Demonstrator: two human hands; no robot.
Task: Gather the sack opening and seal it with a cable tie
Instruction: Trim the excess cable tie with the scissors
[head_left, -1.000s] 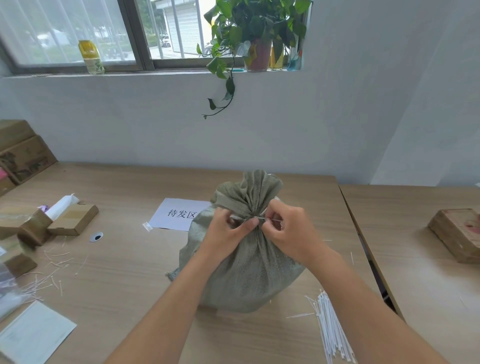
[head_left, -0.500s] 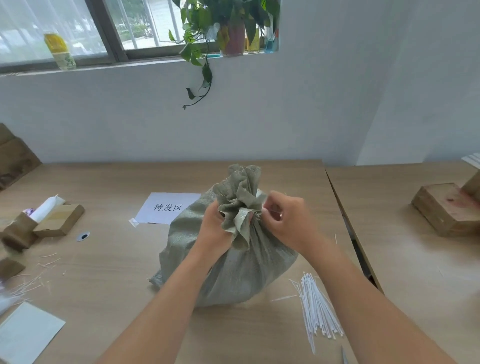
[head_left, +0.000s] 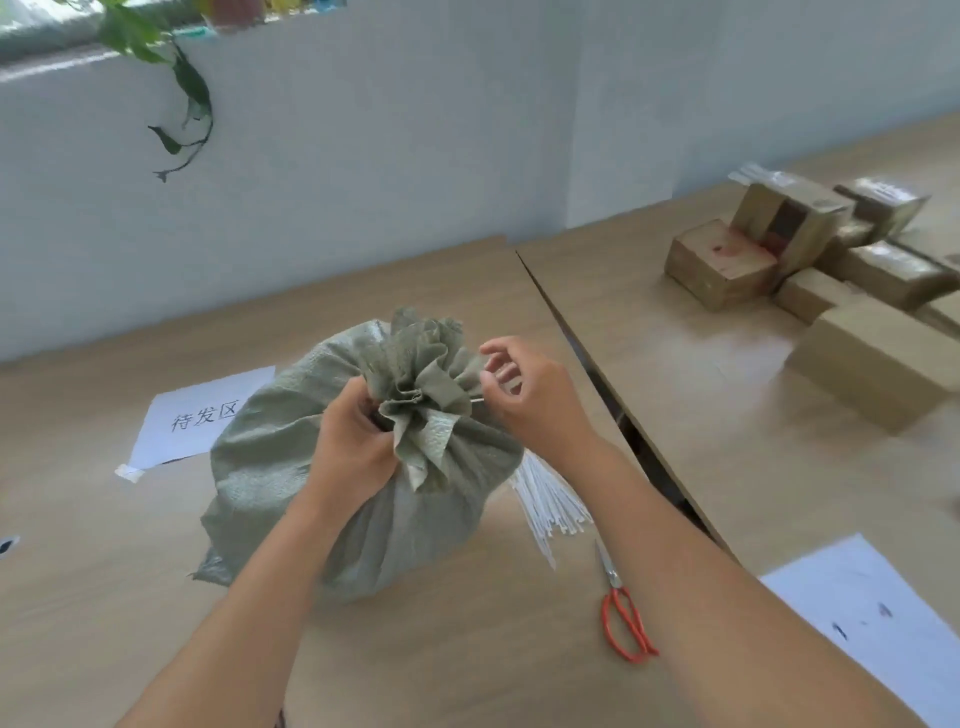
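Note:
A full grey-green woven sack (head_left: 291, 467) stands on the wooden table, its opening bunched into a ruffled top (head_left: 423, 358). My left hand (head_left: 350, 447) is closed around the gathered neck on its left side. On the right of the neck, my right hand (head_left: 530, 395) pinches the thin white cable tie (head_left: 480, 399), of which only a short piece shows between fingers and fabric. Where the tie goes round the neck is hidden under the folds.
A bundle of white cable ties (head_left: 550, 499) lies right of the sack, with red-handled scissors (head_left: 623, 608) nearer me. A paper label (head_left: 200, 415) sits behind the sack on the left. Wrapped boxes (head_left: 810, 260) crowd the adjoining right table, and a white sheet (head_left: 872, 618) lies near its front.
My view has swung right and down, bringing the scissors and boxes into sight. Both hands stay at the sack's neck; the right hand's fingers have spread a little while pulling the tie.

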